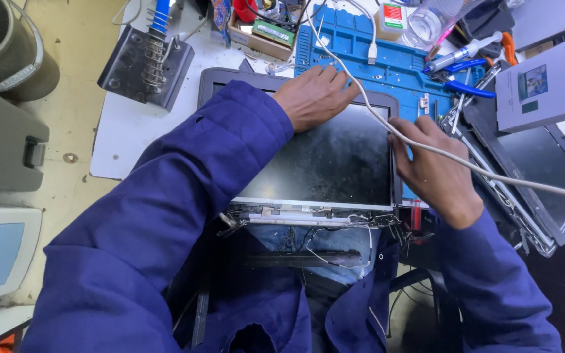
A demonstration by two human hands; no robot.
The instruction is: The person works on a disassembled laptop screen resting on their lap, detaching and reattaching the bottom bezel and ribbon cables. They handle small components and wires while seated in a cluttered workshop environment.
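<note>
Both hands lie flat and ungripping on the laptop screen [322, 160]: left hand [315, 95] at its top edge, right hand [429, 163] at its right edge.

brightness: pretty bright overall, even indoor light, colours look punchy
source: seems to come from overhead
shadows: soft, darkest under the table edge near the lap
glare: dull sheen on the laptop screen [325, 160], which makes the dust and smudges obvious
focus: centre looks sharp enough
edges: wide-angle bend, the corners curve and stretch
</note>
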